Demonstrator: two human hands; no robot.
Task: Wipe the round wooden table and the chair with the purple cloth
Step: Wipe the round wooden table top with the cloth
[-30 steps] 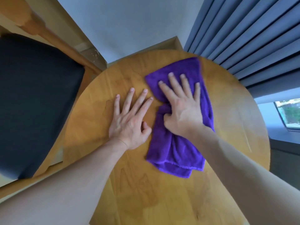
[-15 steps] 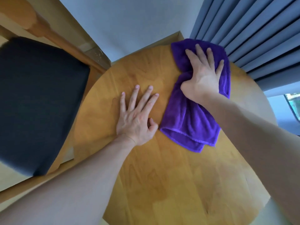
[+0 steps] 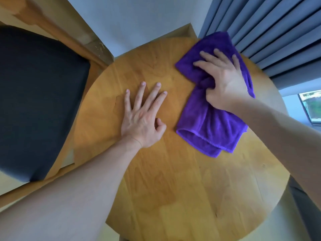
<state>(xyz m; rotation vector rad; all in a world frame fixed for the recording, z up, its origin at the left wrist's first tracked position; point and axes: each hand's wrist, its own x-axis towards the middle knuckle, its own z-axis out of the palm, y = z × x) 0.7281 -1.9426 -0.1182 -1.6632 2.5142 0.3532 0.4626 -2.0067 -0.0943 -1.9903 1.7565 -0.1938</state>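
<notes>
The round wooden table (image 3: 173,180) fills the middle of the view. The purple cloth (image 3: 205,122) lies on its far right part, with its far end at the table's rim by the curtain. My right hand (image 3: 224,79) presses on the cloth's far half, fingers spread on top and the thumb hooked into a bunched fold. My left hand (image 3: 142,117) rests flat on the bare wood to the left of the cloth, fingers straight and apart. The chair (image 3: 34,101), with a black seat pad and a wooden frame, stands at the left, close to the table's edge.
Grey-blue pleated curtains (image 3: 278,35) hang right behind the table's far right rim. A pale wall (image 3: 139,20) runs behind the table. A window corner (image 3: 311,108) shows low at the right.
My right hand pushed the cloth from the table's middle out to the far right rim, then drew it slightly back and left. My left hand stayed flat on the wood.
</notes>
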